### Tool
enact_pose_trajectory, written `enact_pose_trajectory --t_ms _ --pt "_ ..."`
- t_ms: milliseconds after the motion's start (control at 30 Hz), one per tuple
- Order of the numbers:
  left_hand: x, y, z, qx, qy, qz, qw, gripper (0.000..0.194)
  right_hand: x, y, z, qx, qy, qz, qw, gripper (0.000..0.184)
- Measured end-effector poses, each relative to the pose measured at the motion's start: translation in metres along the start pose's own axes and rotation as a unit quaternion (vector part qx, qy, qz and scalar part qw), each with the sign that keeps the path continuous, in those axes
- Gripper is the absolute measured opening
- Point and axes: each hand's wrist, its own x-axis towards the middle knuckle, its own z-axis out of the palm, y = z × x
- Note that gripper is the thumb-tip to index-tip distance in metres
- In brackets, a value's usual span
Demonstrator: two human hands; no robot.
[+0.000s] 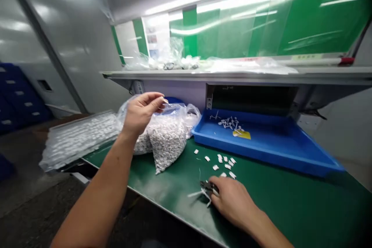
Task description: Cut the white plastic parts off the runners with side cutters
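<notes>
Head view: left hand (pixel 142 114) raised by a bag of white plastic parts (pixel 167 143), fingertips (pixel 161 100) together, perhaps on a tiny piece, hard to tell; right hand (pixel 232 201) with fingers (pixel 215 182) clamped on side cutters (pixel 205 186) on the green surface (pixel 162 186), just beside loose white pieces (pixel 223 164), blue tray (pixel 261 153) beyond.

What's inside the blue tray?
The tray holds a cluster of small white pieces and a yellow card. The tray floor beneath them is covered, so nothing there can be seen.
</notes>
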Motion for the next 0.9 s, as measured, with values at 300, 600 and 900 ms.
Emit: enact_pose_trajectory --t_ms 300,600,900 --pt "0.028 -0.021 -0.017 0.186 -0.058 -0.059 0.979 0.043 -0.008 -0.014 0.003 0.081 -0.009 0.069 0.994 0.034" --pt "-0.027 -0.008 -0.032 0.213 0.063 0.011 0.975 0.04 -0.038 -0.028 0.03 0.075 0.028 -0.001 0.997 0.024" --pt "-0.253 -0.025 -0.019 0.05 -0.41 -0.5 0.761 0.041 -0.034 -0.019 0.038 0.043 0.046 -0.006 0.998 0.026"
